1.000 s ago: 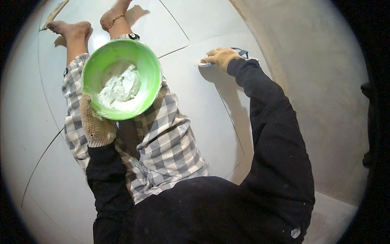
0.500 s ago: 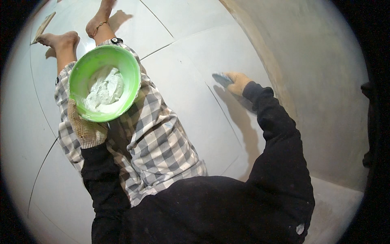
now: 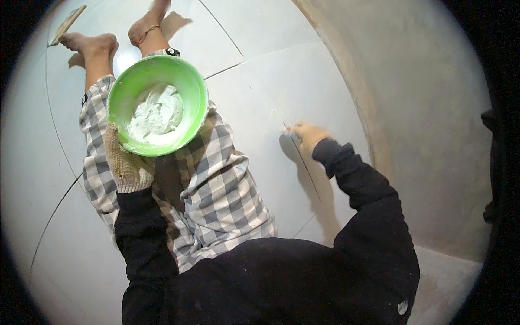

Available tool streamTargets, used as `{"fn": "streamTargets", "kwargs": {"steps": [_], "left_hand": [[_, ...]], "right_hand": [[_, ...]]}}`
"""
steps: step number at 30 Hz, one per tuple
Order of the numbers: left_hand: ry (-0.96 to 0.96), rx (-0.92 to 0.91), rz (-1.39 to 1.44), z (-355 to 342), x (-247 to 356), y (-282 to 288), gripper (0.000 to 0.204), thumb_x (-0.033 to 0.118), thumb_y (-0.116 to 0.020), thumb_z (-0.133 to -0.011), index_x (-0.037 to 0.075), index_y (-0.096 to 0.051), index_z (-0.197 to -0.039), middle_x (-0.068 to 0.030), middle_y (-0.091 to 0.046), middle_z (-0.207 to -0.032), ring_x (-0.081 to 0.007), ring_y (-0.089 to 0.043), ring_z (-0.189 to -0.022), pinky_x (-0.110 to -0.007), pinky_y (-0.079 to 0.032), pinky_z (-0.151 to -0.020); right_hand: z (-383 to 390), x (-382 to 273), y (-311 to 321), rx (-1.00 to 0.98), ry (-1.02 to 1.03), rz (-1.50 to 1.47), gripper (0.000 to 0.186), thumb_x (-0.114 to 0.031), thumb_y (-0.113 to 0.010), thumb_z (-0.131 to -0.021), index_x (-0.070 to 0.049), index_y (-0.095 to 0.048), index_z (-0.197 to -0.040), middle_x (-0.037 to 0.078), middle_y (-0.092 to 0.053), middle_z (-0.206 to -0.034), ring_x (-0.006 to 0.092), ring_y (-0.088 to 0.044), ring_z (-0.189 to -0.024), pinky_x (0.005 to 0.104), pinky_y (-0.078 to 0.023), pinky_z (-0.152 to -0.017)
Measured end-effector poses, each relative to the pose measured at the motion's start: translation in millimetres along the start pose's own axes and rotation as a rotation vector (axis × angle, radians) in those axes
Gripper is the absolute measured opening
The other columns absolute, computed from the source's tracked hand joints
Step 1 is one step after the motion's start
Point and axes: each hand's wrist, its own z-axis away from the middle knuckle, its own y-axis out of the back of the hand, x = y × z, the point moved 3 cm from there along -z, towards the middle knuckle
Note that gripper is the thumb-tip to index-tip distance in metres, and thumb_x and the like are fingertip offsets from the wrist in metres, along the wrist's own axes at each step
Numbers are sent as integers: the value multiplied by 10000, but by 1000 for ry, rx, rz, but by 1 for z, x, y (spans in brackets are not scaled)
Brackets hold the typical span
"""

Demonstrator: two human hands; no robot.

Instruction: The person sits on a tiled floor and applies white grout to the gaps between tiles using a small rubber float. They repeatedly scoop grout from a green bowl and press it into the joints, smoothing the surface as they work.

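My left hand (image 3: 127,164), in a cream knitted glove, is closed on the near left rim of a green plastic bowl (image 3: 196,96). Thick white paste (image 3: 158,112) fills the bottom of the bowl, which is tilted toward me above my checkered trouser legs. Over on the right, my gloved right hand (image 3: 310,136) is closed on a small flat grey-blue scraper (image 3: 288,132), blurred and partly covered by the fingers. Its tip is at a dark joint (image 3: 306,167) between the pale floor tiles. Some whitish smear shows just beyond the tip.
Pale tiles (image 3: 244,179) with thin dark joints make up the floor. A grey plastered wall (image 3: 422,108) rises along the right side. My bare feet (image 3: 97,46) are at the far left, beside a flat light-coloured strip (image 3: 67,24).
My right hand has moved nearer to me and slightly left, bringing the scraper back along the tile joint. The bowl and my left hand have shifted a little to the right in view.
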Motion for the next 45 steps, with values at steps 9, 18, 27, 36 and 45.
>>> {"fn": "streamTargets", "kwargs": {"steps": [9, 18, 27, 36, 45], "left_hand": [[-74, 46, -65, 3, 2, -4, 397, 293, -443, -998, 1, -441, -1267, -121, -544, -1213, -196, -573, -1087, -325, -535, -896], [-793, -135, -1552, 6, 16, -8, 647, 470, -541, -891, -38, -422, -1274, -189, -553, -1170, -298, -583, -1047, -375, -475, -892], [-872, -213, -1573, 7, 12, -6, 544, 403, -472, -959, -27, -413, -1287, -185, -539, -1216, -278, -568, -1103, -366, -472, -918], [-885, -128, -1412, 12, 15, -26, 678, 558, -456, -934, 11, -408, -1331, -172, -511, -1278, -277, -546, -1138, -409, -458, -974], [-5, -26, -67, -11, 2, 3, 718, 612, -434, -920, 40, -407, -1354, -147, -456, -1364, -268, -512, -1189, -388, -423, -1020]], "right_hand": [[-152, -57, 146, 261, 261, 497, 618, -34, -578, -836, -360, -468, -1349, 64, -540, -1300, 251, -568, -1129, 374, -478, -966], [-59, -37, 48, 335, 595, 664, 202, -238, -523, -896, -199, -616, -1071, 50, -659, -924, 246, -659, -877, 417, -474, -707], [-3, 38, 25, 113, 357, 455, 516, -138, -610, -819, -350, -525, -1281, 72, -602, -1041, 264, -656, -910, 406, -543, -721], [-105, -40, 87, 199, 266, 556, 441, -126, -564, -854, -251, -532, -1276, 111, -584, -1113, 260, -621, -1013, 403, -511, -794], [20, 26, -23, -169, 248, 432, 481, -158, -602, -849, -309, -525, -1299, 106, -609, -1084, 279, -640, -1000, 417, -537, -780]]}}
